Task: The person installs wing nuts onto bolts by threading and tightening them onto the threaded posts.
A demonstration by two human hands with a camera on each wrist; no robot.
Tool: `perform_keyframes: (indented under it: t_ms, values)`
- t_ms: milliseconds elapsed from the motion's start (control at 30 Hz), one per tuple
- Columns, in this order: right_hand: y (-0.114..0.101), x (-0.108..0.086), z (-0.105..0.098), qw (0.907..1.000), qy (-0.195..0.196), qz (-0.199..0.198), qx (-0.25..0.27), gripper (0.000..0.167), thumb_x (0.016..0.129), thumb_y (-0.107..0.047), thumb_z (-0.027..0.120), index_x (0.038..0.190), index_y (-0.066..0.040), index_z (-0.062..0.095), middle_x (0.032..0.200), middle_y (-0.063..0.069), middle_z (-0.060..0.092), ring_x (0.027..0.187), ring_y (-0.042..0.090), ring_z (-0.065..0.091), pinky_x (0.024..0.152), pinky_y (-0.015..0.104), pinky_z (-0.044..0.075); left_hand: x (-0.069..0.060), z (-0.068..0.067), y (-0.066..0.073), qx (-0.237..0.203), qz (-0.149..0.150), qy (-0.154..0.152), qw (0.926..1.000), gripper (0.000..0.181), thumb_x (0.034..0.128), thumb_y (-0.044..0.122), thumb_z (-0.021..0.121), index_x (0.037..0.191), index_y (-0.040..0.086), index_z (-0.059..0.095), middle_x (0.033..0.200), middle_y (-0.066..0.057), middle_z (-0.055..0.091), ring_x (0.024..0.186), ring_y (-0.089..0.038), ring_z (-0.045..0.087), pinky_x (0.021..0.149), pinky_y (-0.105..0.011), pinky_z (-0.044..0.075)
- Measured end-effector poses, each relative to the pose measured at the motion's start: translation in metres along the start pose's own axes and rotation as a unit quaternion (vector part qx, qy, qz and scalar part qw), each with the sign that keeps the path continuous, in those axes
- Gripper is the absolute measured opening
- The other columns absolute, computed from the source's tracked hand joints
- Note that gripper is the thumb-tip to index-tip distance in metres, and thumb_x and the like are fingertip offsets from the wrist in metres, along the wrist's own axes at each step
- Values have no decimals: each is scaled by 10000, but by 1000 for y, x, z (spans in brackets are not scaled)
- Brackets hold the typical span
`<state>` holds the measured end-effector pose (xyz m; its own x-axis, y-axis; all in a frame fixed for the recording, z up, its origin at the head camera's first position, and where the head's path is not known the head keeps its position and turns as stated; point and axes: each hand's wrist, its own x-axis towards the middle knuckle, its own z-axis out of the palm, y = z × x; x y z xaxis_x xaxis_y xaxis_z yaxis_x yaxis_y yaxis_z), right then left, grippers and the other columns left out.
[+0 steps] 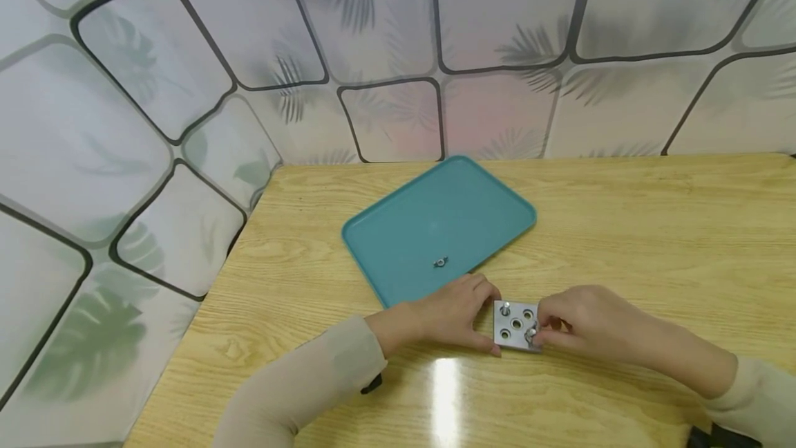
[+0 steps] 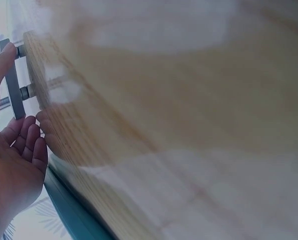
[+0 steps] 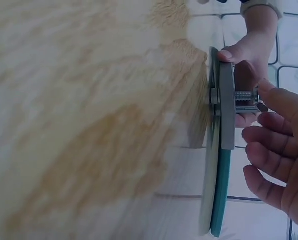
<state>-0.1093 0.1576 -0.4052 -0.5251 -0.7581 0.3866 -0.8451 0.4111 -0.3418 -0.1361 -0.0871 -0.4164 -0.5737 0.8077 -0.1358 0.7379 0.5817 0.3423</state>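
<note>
A square silver metal plate (image 1: pixel 516 324) with several holes sits raised off the wooden table on bolt heads. Bolts stand up through it, one bolt (image 1: pixel 506 309) at the far left corner and another at the near right. My left hand (image 1: pixel 449 310) grips the plate's left side, thumb at the near corner and fingers at the far one. My right hand (image 1: pixel 591 323) pinches a small wing nut (image 1: pixel 531 334) at the near right bolt. In the right wrist view, the threaded bolt (image 3: pixel 244 96) shows between the plate and the fingertips, which partly hide the nut.
Behind my left hand a teal tray (image 1: pixel 435 220) lies at an angle on the wooden table (image 1: pixel 653 240). Another wing nut (image 1: pixel 440 262) lies on the tray near its front edge. A patterned curtain (image 1: pixel 392 116) borders the table's back and left.
</note>
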Motion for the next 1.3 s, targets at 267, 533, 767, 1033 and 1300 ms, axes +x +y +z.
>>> perform_keyframes:
  t_ms: [267, 533, 767, 1033, 1300]
  values:
    - [-3, -7, 6, 9842, -344, 1226, 1230, 140, 824, -240, 733, 903, -200, 626, 788, -176, 604, 680, -80, 502, 534, 171, 456, 0, 0, 0, -8, -26, -51, 10000, 701, 765, 556, 710, 1248, 105, 476, 1141, 31, 479, 1042, -68, 426, 941, -158, 347]
    - [-3, -11, 9, 9767, -64, 1191, 1786, 189, 783, -162, 770, 834, -238, 604, 745, -183, 568, 665, -63, 484, 516, 176, 443, 0, 0, -1, -25, 0, -55, 10000, 698, 767, 552, 711, 1248, 107, 473, 1139, 35, 472, 1042, -64, 419, 941, -154, 341]
    - [1, -14, 6, 9705, -309, 999, 2172, 200, 800, -34, 727, 858, -197, 625, 772, -142, 624, 697, -51, 524, 561, 185, 457, 0, 0, -1, -52, 19, -62, 10000, 705, 767, 555, 709, 1254, 104, 470, 1141, 30, 472, 1044, -69, 421, 943, -155, 341]
    - [-2, -13, 11, 9716, -18, 1118, 2084, 228, 770, -140, 777, 842, -201, 569, 720, -165, 567, 642, -64, 482, 508, 175, 436, 1, 1, -3, -77, 38, -65, 9999, 702, 769, 549, 710, 1256, 107, 468, 1140, 31, 471, 1042, -68, 420, 940, -153, 340]
    - [-3, -9, 14, 9722, -94, 1345, 1917, 250, 773, -200, 775, 924, -161, 580, 712, -187, 528, 614, -61, 459, 496, 179, 420, 0, 0, -3, -150, -52, -166, 9997, 708, 771, 577, 691, 1261, 118, 466, 1127, 55, 459, 1031, -52, 411, 929, -145, 342]
